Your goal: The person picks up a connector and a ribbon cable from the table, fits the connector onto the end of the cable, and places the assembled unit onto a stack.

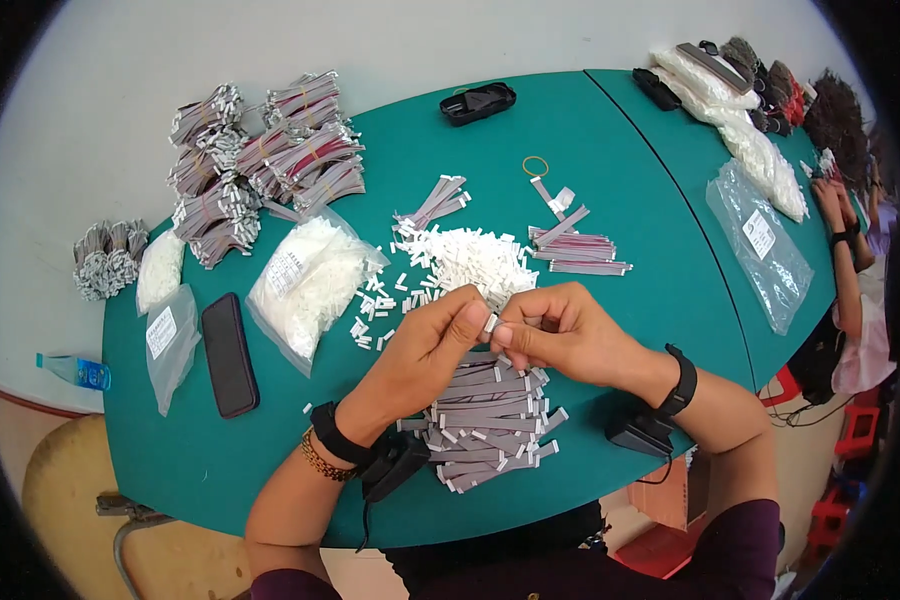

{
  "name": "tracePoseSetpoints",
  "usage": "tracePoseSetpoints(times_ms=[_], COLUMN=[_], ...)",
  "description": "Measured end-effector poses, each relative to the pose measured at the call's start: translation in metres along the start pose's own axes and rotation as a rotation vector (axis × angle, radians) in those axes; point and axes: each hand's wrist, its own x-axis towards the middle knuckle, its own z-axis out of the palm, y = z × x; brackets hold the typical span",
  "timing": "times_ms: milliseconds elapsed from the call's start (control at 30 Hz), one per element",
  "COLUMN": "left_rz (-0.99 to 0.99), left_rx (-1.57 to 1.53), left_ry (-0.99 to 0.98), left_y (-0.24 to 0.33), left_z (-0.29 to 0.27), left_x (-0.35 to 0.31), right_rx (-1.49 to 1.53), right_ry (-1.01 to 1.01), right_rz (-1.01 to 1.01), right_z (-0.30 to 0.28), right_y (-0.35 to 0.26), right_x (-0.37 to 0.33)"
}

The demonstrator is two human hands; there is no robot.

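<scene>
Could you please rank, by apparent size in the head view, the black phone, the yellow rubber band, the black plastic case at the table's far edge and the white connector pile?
1. Loose pile of white plastic connectors
2. Black rectangular phone
3. Black plastic case, farther away, so unsure against the phone
4. Yellow rubber band

— Camera position? 
— Single head-worn fisheye view, looking steeply down and forward over the green table (620,150).

— Range? 
— Close: the left hand (425,355) and right hand (565,330) sit near centre, forearms entering from the lower edge.

— Distortion? 
— Table edges bow toward the rim; dark corners ring the picture.
</scene>
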Motion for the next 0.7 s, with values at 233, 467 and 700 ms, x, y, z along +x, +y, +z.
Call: tracePoseSetpoints(times_ms=[233,467,700], left_rz=[0.074,0.028,0.052], left_rx=[0.059,0.014,0.027], left_ry=[-0.043,-0.039,-0.005], left_y=[-0.0026,-0.0080,-0.0029], left_z=[-0.0016,0.0006,0.0067], left_x=[-0.0001,-0.0013,-0.0015], right_rx=[-0.056,-0.073,-0.053], right_ry=[-0.032,-0.009,0.012], right_rz=[0.028,0.048,0.023], right_z=[0.0026,0.0054,0.0049], right_y=[-0.0018,-0.0008,0.0033], right_x=[-0.0002,-0.0021,-0.0034])
